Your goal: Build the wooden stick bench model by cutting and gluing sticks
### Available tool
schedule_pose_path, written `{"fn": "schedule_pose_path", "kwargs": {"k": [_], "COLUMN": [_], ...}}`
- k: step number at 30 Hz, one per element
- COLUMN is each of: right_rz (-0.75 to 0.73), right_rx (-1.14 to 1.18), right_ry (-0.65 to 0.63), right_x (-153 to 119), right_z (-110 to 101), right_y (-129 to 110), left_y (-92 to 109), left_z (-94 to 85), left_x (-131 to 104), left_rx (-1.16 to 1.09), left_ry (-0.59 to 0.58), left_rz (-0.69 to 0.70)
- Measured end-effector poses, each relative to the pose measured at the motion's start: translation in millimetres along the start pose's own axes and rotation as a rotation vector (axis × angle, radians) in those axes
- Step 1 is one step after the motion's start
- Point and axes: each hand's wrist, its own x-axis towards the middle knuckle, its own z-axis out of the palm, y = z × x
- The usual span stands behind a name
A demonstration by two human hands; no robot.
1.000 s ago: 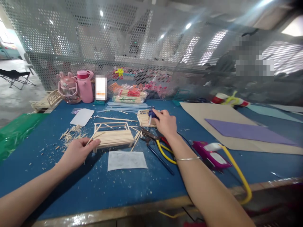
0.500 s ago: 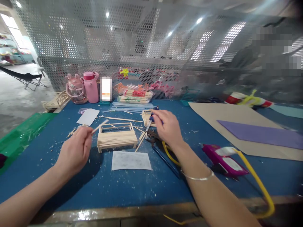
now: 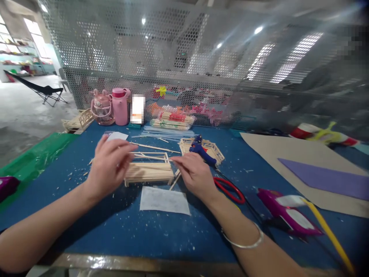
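Observation:
A small wooden model bench [image 3: 149,173] made of thin sticks stands on the blue table. My left hand [image 3: 106,167] is over its left end, fingers curved and partly apart, with no held object visible. At the right end is my right hand [image 3: 194,173], its fingertips pinched by the upper frame; whatever lies between them is too small to name. A blue glue gun [image 3: 204,152] rests on a second stick frame [image 3: 186,146] behind my right hand. Loose sticks [image 3: 175,180] lie between the bench and my right hand.
White paper [image 3: 165,201] lies in front of the bench. Magenta device [image 3: 288,213] and purple sheet [image 3: 323,175] are at right. Pink bottles [image 3: 119,109], bagged sticks [image 3: 173,121] and a perforated screen [image 3: 173,61] stand behind. A red cable loop [image 3: 230,189] lies beside my right forearm.
My right hand has let go of the blue glue gun and moved to the bench's right end. My left hand has come in over the bench's left end; its stick is no longer distinct. The view has shifted.

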Motion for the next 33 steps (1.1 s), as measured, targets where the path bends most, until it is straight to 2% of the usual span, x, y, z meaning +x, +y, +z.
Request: {"fn": "schedule_pose_path", "kwargs": {"k": [1, 3, 5, 7, 14, 20, 24, 29, 33], "right_rz": [0.032, 0.074, 0.078, 0.059, 0.039, 0.045, 0.046, 0.070, 0.106], "right_rx": [-0.010, -0.029, -0.040, -0.042, -0.051, -0.061, -0.096, -0.110, -0.070], "right_ry": [-0.006, -0.044, -0.080, -0.108, -0.150, -0.177, -0.193, -0.220, -0.257], "right_x": [0.2, 1.1, 2.2, 3.7, 6.8, 7.1, 6.8, 5.6, 5.1], "right_z": [1.3, 4.8, 8.8, 12.3, 18.5, 19.3, 21.0, 23.7, 22.7], "right_y": [4.3, 10.5, 12.9, 12.1, 9.3, 12.5, 14.4, 15.7, 15.8], "left_y": [-8.3, -25.6, -39.1, -45.4, -36.0, -40.6, -42.5, -40.2, -39.7], "left_z": [-1.6, -2.4, -0.6, 1.9, 6.4, 14.5, 18.9, 20.4, 20.4], "left_x": [-0.3, -2.9, -7.2, -11.3, -18.1, -22.2, -24.3, -25.3, -25.9], "left_rx": [-0.013, -0.040, -0.058, -0.090, -0.160, -0.092, -0.063, -0.039, -0.061], "left_ry": [0.075, 0.121, 0.076, 0.019, -0.131, -0.246, -0.291, -0.350, -0.347], "left_rz": [-0.116, -0.311, -0.427, -0.463, -0.363, -0.229, -0.116, -0.081, -0.074]}}
